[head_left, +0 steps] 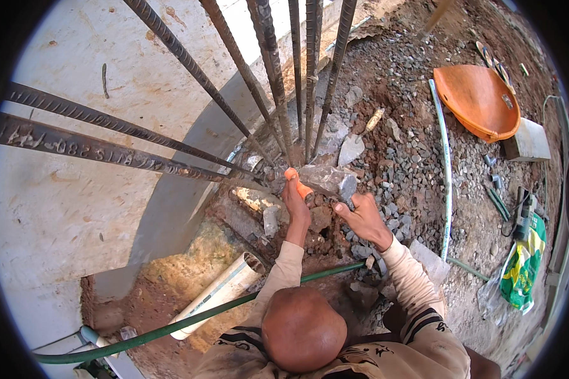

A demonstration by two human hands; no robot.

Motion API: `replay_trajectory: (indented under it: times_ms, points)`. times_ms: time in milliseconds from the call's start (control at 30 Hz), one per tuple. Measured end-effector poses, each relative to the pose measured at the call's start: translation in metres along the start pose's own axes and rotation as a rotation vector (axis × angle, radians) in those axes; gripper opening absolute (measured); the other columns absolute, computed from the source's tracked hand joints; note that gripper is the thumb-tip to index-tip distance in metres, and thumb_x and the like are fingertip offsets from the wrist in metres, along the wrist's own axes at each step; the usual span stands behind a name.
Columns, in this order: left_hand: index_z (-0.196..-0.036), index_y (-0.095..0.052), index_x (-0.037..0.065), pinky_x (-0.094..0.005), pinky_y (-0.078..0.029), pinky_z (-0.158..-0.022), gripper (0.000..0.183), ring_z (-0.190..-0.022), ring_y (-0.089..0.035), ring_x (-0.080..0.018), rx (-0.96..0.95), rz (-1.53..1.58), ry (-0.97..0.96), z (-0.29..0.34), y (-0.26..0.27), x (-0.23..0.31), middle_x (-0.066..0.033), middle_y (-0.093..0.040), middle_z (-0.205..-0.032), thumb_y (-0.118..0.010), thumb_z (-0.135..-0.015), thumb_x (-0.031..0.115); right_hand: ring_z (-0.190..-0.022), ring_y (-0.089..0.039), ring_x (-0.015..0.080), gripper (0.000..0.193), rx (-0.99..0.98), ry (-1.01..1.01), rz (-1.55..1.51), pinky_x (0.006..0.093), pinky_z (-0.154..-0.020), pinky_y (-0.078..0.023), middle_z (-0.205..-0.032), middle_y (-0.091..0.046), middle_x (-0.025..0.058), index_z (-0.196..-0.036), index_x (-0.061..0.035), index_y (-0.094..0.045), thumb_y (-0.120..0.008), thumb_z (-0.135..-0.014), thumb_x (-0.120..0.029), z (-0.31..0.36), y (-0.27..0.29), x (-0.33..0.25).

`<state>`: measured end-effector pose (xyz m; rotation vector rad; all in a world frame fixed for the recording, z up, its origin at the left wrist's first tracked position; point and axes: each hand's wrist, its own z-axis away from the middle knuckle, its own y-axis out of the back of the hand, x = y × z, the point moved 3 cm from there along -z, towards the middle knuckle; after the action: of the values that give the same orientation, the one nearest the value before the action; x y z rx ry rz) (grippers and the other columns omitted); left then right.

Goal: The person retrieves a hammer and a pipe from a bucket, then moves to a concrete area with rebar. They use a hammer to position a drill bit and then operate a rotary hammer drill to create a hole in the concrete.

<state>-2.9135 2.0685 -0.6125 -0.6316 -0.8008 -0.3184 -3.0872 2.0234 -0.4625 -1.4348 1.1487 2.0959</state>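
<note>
Orange handle: closed upon by the left hand, orange showing on both sides of the grip; held just below the feet of the steel bars, seemingly for steadiness;
Right hand: poised just below the grey block's right end, thumb extended; whether anything is gripped cannot be told;
Trowel: laid on the gravel, apparently set aside within reach;
Out of sight: right palm hidden; handle's lower tip hard to make out; bar tops cut off
</note>
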Motion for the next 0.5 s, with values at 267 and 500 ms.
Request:
replay_trajectory:
  times_ms: [267,500]
  points:
    - [-0.127,-0.061,0.006,-0.0291,-0.049,-0.077,0.036,-0.090,-0.058,-0.0108,-0.080,0.079,-0.126,-0.015,-0.008,0.008,0.0003,-0.060,-0.105,-0.056,-0.105,0.035,-0.055,-0.049,0.0117,0.051,0.134,0.229,-0.034,0.0300,-0.052,-0.040,-0.066,-0.058,0.0066,-0.114,0.0015,-0.073,-0.076,-0.094,-0.045,0.009,0.035,-0.007]
    - [-0.120,-0.064,0.006,-0.0272,-0.049,-0.066,0.037,-0.083,-0.062,-0.0106,-0.014,0.200,-0.206,-0.038,-0.014,0.050,0.0002,-0.064,-0.098,-0.062,-0.101,0.038,-0.049,-0.040,0.0072,0.040,0.095,0.113,-0.183,0.0263,-0.045,-0.032,-0.058,-0.046,-0.0026,-0.080,-0.0055,-0.049,-0.068,-0.100,-0.034,0.019,0.026,-0.015]
